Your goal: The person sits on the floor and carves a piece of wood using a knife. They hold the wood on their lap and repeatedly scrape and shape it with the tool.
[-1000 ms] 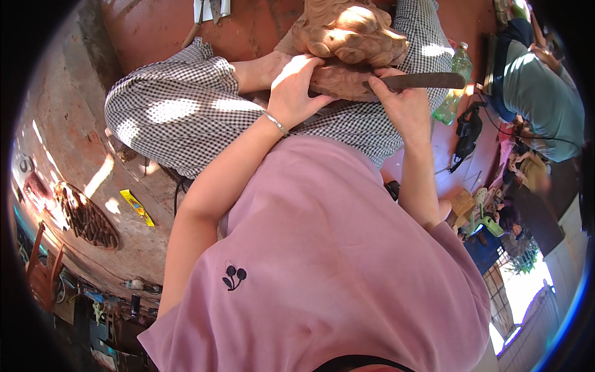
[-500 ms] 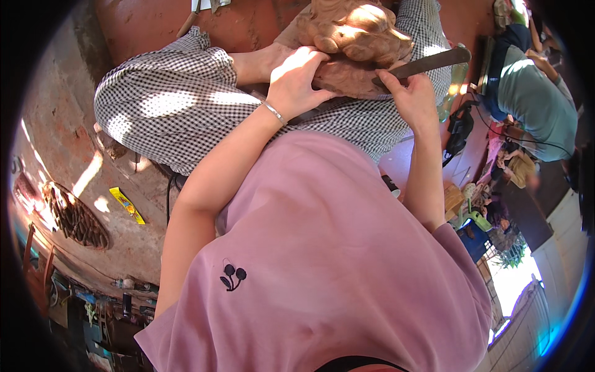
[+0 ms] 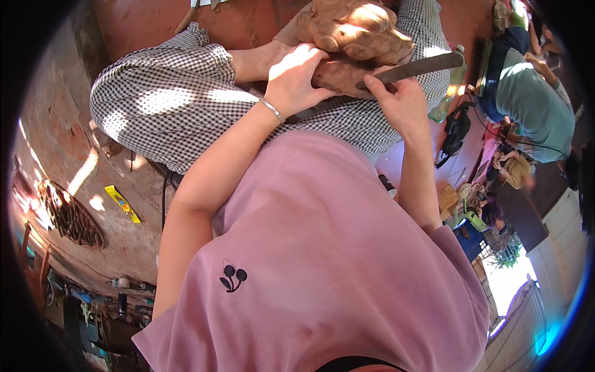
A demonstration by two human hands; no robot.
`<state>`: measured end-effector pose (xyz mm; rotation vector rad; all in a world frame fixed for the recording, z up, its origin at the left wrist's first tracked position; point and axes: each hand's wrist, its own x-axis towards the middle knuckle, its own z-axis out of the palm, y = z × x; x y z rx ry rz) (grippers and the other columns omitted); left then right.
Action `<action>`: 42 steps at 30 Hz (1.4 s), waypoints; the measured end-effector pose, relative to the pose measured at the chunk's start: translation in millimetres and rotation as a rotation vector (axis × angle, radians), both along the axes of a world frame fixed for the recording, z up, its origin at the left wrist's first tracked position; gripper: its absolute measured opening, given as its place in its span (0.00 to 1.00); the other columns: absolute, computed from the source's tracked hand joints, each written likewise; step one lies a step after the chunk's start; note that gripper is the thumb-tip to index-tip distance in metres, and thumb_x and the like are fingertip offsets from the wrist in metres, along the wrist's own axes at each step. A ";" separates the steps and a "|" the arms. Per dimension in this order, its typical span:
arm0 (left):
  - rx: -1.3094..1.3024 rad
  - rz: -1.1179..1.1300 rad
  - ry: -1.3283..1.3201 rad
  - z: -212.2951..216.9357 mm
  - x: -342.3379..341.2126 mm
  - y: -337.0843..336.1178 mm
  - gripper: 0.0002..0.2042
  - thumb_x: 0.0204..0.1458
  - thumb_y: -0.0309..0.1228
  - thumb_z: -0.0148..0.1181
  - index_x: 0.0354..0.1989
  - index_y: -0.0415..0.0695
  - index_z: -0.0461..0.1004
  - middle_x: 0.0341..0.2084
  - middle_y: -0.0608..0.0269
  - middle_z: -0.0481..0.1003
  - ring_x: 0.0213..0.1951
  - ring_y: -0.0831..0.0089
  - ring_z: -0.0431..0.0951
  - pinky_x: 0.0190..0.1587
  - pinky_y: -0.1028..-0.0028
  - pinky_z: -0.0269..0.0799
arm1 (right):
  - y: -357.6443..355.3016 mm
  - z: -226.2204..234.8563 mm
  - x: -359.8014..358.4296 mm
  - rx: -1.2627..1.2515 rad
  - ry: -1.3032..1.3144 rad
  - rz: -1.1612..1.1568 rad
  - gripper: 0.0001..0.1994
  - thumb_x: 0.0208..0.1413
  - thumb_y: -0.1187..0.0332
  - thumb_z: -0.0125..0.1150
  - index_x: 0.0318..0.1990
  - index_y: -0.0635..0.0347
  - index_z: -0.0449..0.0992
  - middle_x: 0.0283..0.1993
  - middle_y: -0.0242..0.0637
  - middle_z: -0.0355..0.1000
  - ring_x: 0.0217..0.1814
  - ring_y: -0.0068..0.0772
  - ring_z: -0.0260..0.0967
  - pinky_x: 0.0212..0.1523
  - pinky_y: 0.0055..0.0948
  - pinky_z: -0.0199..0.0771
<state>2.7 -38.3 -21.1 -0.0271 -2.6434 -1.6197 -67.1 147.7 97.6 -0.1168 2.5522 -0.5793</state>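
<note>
A brown carving (image 3: 356, 31) with rounded, curling shapes, apparently wood, rests against my crossed legs (image 3: 164, 102) in checkered trousers. My left hand (image 3: 296, 77) grips its lower left edge, the thumb along the near side and the fingertips partly hidden against it. In my right hand (image 3: 400, 102) is a long, flat, dark file (image 3: 424, 67) with a rounded end, pinched between thumb and fingers. The file slants up to the right, and its lower left end lies against the carving's lower right part. Its working face is hidden.
A wooden-handled tool (image 3: 187, 20) lies on the red floor at the top left. Beyond my right leg stand a clear green bottle (image 3: 457, 84) and a black bag-like thing (image 3: 457, 130). Another person (image 3: 530, 93) sits at the right. A yellow packet (image 3: 123, 203) and woven basket (image 3: 71, 214) lie left.
My right hand and the file have shifted left and slightly down along the carving. My left hand keeps nearly the same place on it.
</note>
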 end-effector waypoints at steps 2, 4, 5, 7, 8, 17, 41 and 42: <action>-0.003 0.002 -0.002 -0.2 2.6 -0.4 0.30 0.33 0.40 0.78 0.47 0.45 0.74 0.44 0.60 0.75 0.45 0.60 0.78 0.46 0.65 0.76 | 5.6 -3.0 0.4 -0.096 -0.026 -0.088 0.11 0.56 0.62 0.66 0.38 0.60 0.83 0.33 0.40 0.81 0.37 0.34 0.80 0.39 0.33 0.76; -0.011 0.014 0.017 1.5 0.3 -0.2 0.30 0.33 0.41 0.78 0.47 0.45 0.74 0.44 0.60 0.75 0.45 0.60 0.78 0.46 0.65 0.76 | 10.8 -3.2 -6.0 -0.193 -0.035 -0.170 0.10 0.56 0.60 0.66 0.37 0.57 0.83 0.32 0.38 0.80 0.36 0.34 0.79 0.38 0.33 0.74; -0.011 0.014 0.021 1.4 -0.1 -0.4 0.30 0.33 0.41 0.78 0.47 0.45 0.74 0.44 0.61 0.75 0.45 0.60 0.78 0.45 0.65 0.76 | 9.2 1.1 -7.7 -0.143 -0.047 -0.158 0.11 0.56 0.60 0.66 0.38 0.58 0.83 0.31 0.39 0.81 0.35 0.33 0.78 0.38 0.32 0.74; -0.010 0.009 0.012 -1.1 3.1 0.0 0.31 0.33 0.41 0.78 0.47 0.45 0.74 0.44 0.61 0.75 0.45 0.60 0.78 0.45 0.65 0.76 | 1.7 7.4 -6.2 -0.094 -0.068 -0.065 0.12 0.57 0.63 0.65 0.39 0.64 0.83 0.33 0.42 0.82 0.36 0.33 0.79 0.39 0.31 0.75; -0.013 0.011 0.017 -1.8 1.9 0.7 0.31 0.33 0.41 0.78 0.47 0.45 0.74 0.44 0.61 0.75 0.45 0.60 0.78 0.45 0.65 0.76 | -0.4 8.3 -5.9 -0.070 -0.079 -0.019 0.13 0.57 0.64 0.65 0.40 0.67 0.83 0.34 0.44 0.82 0.36 0.34 0.80 0.39 0.30 0.76; -0.028 0.000 0.006 -0.3 0.6 1.1 0.29 0.33 0.41 0.77 0.47 0.45 0.74 0.43 0.61 0.75 0.44 0.59 0.78 0.43 0.65 0.76 | 6.6 8.9 -11.7 -0.101 -0.060 -0.010 0.12 0.57 0.66 0.66 0.40 0.68 0.82 0.34 0.44 0.82 0.37 0.33 0.80 0.40 0.31 0.76; -0.040 -0.022 0.037 -2.0 -0.5 -4.5 0.30 0.33 0.41 0.77 0.47 0.46 0.73 0.43 0.60 0.74 0.44 0.59 0.77 0.44 0.64 0.75 | 31.8 -12.2 -26.4 -0.247 -0.080 0.062 0.12 0.58 0.63 0.67 0.39 0.65 0.82 0.30 0.37 0.78 0.31 0.28 0.72 0.36 0.29 0.72; -0.046 -0.019 0.030 -0.7 -0.6 -3.5 0.30 0.33 0.40 0.77 0.47 0.46 0.73 0.43 0.61 0.74 0.44 0.60 0.77 0.44 0.64 0.75 | 29.9 -8.2 -28.8 -0.209 -0.098 0.040 0.12 0.58 0.63 0.67 0.40 0.65 0.82 0.30 0.37 0.79 0.32 0.28 0.73 0.37 0.29 0.73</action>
